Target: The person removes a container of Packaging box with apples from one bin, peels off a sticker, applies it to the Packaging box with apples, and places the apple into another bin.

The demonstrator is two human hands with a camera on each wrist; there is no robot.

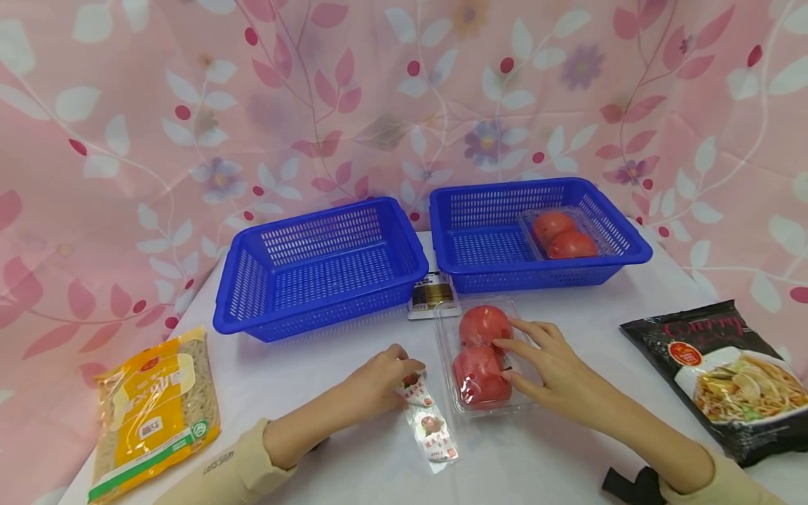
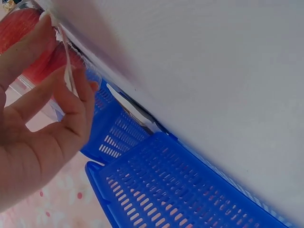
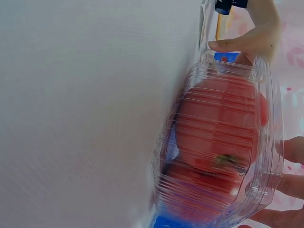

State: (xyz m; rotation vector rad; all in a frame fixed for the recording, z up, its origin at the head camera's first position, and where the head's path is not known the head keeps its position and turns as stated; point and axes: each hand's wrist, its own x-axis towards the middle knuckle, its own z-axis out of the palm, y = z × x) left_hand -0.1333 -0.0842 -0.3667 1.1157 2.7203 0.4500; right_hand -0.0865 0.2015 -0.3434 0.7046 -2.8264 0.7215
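Observation:
A strip of fruit stickers (image 1: pixel 431 426) lies slanting on the white table, its upper end pinched between the thumb and fingers of my left hand (image 1: pixel 381 379). To the right of it sits a closed clear plastic box (image 1: pixel 446 337) with two red, tomato-like fruits (image 1: pixel 485 327) inside. My right hand (image 1: pixel 555 372) rests its spread fingertips on the right side of the box's lid. The right wrist view shows the ribbed clear wall of this box (image 3: pixel 209 118) and a green stem spot on one fruit. In the left wrist view the strip (image 2: pixel 67 59) appears edge-on between the fingers.
Two blue baskets (image 1: pixel 328 326) stand at the back; the right basket (image 1: pixel 530 280) holds another clear box of red fruits (image 1: pixel 571 244). A small gold-and-white packet (image 1: pixel 432 294) lies between them. A yellow bag (image 1: pixel 154 414) is left, a black noodle packet (image 1: pixel 726 379) right.

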